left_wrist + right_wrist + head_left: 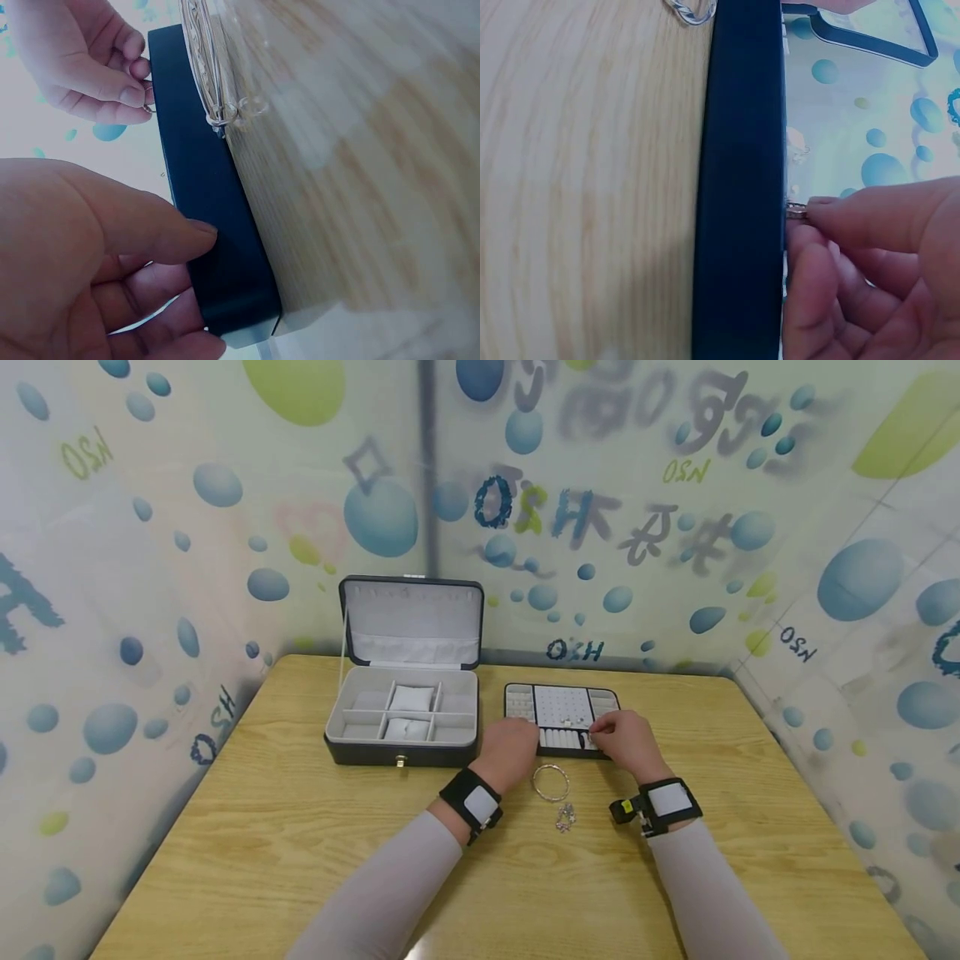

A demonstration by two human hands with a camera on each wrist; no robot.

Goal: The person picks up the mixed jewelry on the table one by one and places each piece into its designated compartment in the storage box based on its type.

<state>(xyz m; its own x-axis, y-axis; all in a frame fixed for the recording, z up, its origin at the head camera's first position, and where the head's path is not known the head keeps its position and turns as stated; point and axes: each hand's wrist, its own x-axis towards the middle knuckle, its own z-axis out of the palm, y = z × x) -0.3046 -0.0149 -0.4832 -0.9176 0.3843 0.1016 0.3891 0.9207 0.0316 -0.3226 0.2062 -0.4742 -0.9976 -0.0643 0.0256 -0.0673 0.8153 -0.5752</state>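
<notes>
A flat black jewelry tray [562,703] with pale compartments and ring rolls lies on the table. At its front left corner my left hand [512,750] holds the tray, thumb [176,232] on the dark front wall and the other fingers over the rim. My right hand [628,742] pinches a small ring [796,211] between thumb and finger, right at the tray's edge by the ring rolls. Whether the ring sits in a slot I cannot tell. Small studs [572,722] show on the tray's middle panel.
An open black jewelry box [352,752] with grey compartments and white cushions stands left of the tray, its lid [416,618] upright. In front of the tray lie a bangle [551,782] and a small silvery chain-like piece [566,817]. A patterned wall rises behind the table.
</notes>
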